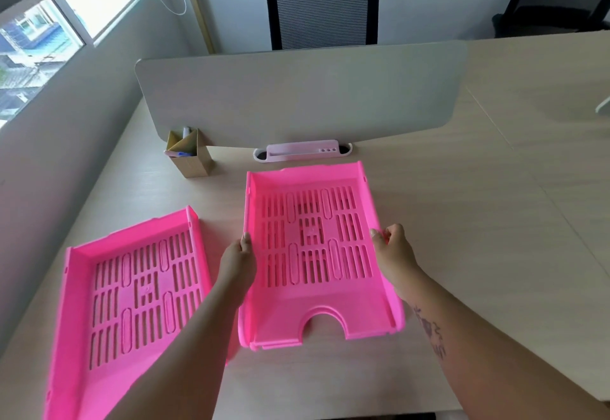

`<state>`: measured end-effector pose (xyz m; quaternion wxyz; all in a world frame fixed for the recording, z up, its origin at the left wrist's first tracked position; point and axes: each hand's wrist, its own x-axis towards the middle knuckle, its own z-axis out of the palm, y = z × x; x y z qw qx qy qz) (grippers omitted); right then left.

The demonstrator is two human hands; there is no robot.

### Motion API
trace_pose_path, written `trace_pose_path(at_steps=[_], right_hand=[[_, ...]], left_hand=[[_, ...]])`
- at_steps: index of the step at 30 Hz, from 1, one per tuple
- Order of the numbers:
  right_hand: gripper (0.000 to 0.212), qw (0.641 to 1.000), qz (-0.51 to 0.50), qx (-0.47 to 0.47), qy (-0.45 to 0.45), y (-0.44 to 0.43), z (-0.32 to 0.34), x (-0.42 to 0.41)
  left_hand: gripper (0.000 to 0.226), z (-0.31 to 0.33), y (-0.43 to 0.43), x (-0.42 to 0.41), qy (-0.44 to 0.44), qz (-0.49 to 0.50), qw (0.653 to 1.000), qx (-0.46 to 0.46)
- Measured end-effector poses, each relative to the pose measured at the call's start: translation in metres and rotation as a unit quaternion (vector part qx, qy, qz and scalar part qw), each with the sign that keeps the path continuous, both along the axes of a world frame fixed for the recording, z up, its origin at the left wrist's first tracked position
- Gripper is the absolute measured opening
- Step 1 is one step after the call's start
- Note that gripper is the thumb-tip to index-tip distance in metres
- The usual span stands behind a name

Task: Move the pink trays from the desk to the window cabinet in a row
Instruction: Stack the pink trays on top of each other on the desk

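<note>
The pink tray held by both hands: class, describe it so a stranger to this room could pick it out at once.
Start at the grey divider screen standing across the wooden desk. Just in front of it, below the white cable slot, lies a pink tray with a slotted floor. Unlike the other pink tray to its left, it has the left hand and right hand gripping its sides.

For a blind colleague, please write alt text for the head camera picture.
Two hands, left and right, grip the side walls of a pink tray on a pale desk. A second tray lies to its left; behind are a divider, a pen box and a chair.
</note>
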<state>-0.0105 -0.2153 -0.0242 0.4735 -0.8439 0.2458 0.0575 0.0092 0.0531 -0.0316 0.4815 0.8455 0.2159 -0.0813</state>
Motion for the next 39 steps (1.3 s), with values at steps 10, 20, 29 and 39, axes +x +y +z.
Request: trace_pose_path(at_steps=[10,20,29,39], right_hand=[[0.04,0.998,0.029,0.046,0.029,0.001,0.002,0.0],[0.062,0.987,-0.01,0.147,0.062,-0.004,-0.012,-0.039],[0.059,0.997,0.063,0.044,0.004,-0.016,-0.004,-0.023],[0.054,0.925,0.267,-0.155,-0.223,0.11,0.048,0.019]], left_hand=[[0.055,0.01,0.0,-0.002,0.047,0.029,0.99,-0.13],[0.07,-0.005,0.0,-0.07,0.11,0.077,0.97,-0.205],[0.063,0.013,0.004,-0.067,0.032,0.075,0.995,-0.056],[0.043,0.046,0.122,-0.094,-0.078,0.086,0.975,0.188]])
